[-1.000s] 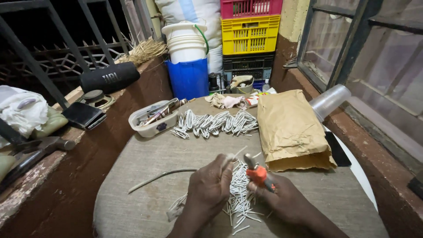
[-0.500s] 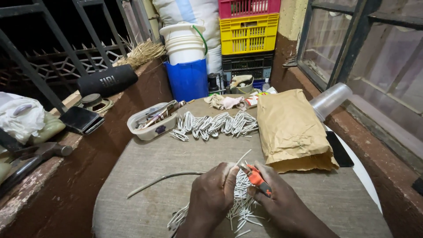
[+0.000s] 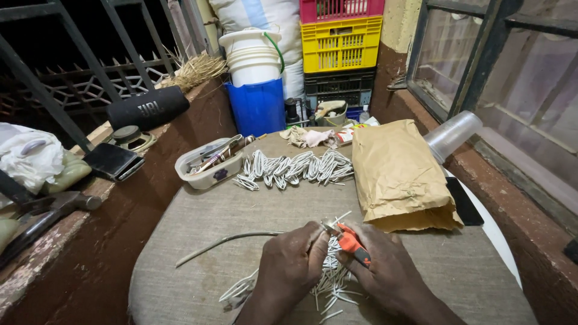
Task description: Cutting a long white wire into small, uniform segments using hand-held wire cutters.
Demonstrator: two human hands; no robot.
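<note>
The right hand grips orange-handled pliers, fingers wrapped tight round the handles; the left hand pinches a white wire that trails off past its knuckles. The work looks like cutting wire into short lengths, and cut pieces lie heaped beneath both palms. Beyond the fingertips lie a row of looped wire bundles, a plastic tray and a brown paper bag, none of them obstructing.

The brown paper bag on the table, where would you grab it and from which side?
Probably the brown paper bag by its folded near end, from the open table in front. It lies flat, and a clear plastic cup and a dark flat thing crowd its right side.
</note>
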